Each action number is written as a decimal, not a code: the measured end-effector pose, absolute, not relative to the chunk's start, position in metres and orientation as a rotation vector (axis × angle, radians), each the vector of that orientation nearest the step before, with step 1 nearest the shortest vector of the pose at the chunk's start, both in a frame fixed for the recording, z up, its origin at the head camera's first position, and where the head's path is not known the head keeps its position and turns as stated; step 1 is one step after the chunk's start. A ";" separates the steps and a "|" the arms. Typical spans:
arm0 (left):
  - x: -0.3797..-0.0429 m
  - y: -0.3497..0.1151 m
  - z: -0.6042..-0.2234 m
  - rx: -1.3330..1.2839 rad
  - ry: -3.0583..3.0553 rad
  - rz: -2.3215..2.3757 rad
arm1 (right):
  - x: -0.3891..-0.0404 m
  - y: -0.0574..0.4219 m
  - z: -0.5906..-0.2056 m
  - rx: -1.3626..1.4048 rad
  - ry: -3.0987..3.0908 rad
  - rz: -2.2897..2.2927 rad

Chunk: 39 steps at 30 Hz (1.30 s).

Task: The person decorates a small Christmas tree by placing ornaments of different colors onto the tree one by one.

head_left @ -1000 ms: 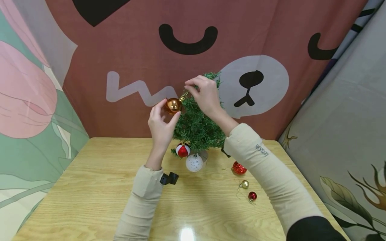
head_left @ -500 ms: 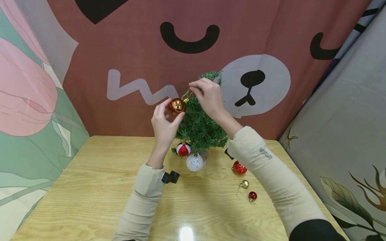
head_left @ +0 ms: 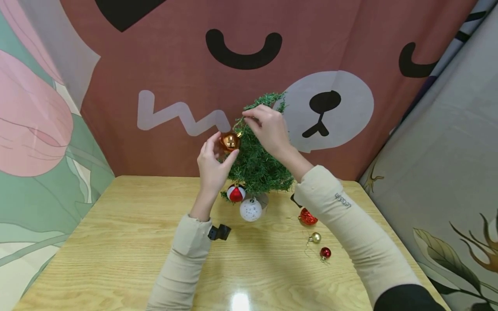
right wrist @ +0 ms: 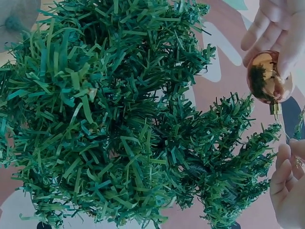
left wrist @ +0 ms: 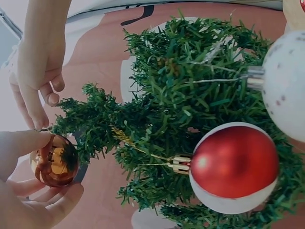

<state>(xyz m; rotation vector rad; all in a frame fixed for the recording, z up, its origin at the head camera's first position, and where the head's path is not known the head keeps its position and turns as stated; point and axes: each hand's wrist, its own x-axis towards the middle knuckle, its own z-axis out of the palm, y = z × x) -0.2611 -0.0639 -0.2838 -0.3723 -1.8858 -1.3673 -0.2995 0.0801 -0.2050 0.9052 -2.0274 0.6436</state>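
Observation:
My left hand (head_left: 213, 166) holds a shiny copper-gold bauble (head_left: 231, 141) between thumb and fingers, at the upper left side of a small green Christmas tree (head_left: 258, 162). The bauble's gold cap (right wrist: 274, 109) points toward my right hand (head_left: 268, 127). In the right wrist view a thin string (right wrist: 282, 129) runs from that cap to my right fingers, which pinch it beside a branch tip. Lower on the tree hang a red-and-white bauble (left wrist: 233, 167) and a speckled white bauble (head_left: 250, 210). Part of the copper-gold bauble is hidden behind my left fingers.
On the wooden table (head_left: 128, 242), right of the tree, lie a red glittery bauble (head_left: 308, 217), a small gold bauble (head_left: 316, 237) and a small dark red bauble (head_left: 325, 253). My right sleeve passes close by them. A printed curtain (head_left: 167, 151) hangs behind the table.
Both hands have shifted slightly right since a second ago, the left carrying the bauble closer to the tree. In the last half second the bauble and both hands have lowered a little.

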 end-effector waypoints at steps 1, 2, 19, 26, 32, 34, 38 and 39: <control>-0.261 -0.064 -0.285 -0.373 -1.895 -1.371 | -0.299 0.080 -0.205 0.907 -2.031 0.640; -0.261 -0.064 -0.286 -0.373 -1.905 -1.372 | -0.299 0.080 -0.205 0.908 -2.034 0.634; -0.260 -0.064 -0.290 -0.361 -2.071 -1.366 | -0.297 0.077 -0.204 0.914 -2.076 0.583; -0.262 -0.065 -0.291 -0.365 -2.119 -1.324 | -0.297 0.076 -0.204 0.926 -2.082 0.580; -0.262 -0.065 -0.291 -0.368 -2.140 -1.332 | -0.297 0.076 -0.204 0.935 -2.080 0.579; -0.263 -0.066 -0.291 -0.367 -2.144 -1.331 | -0.297 0.076 -0.204 0.939 -2.079 0.581; -0.263 -0.066 -0.290 -0.371 -2.144 -1.327 | -0.297 0.076 -0.204 0.944 -2.083 0.588; -0.263 -0.066 -0.290 -0.372 -2.144 -1.325 | -0.297 0.076 -0.204 0.946 -2.084 0.590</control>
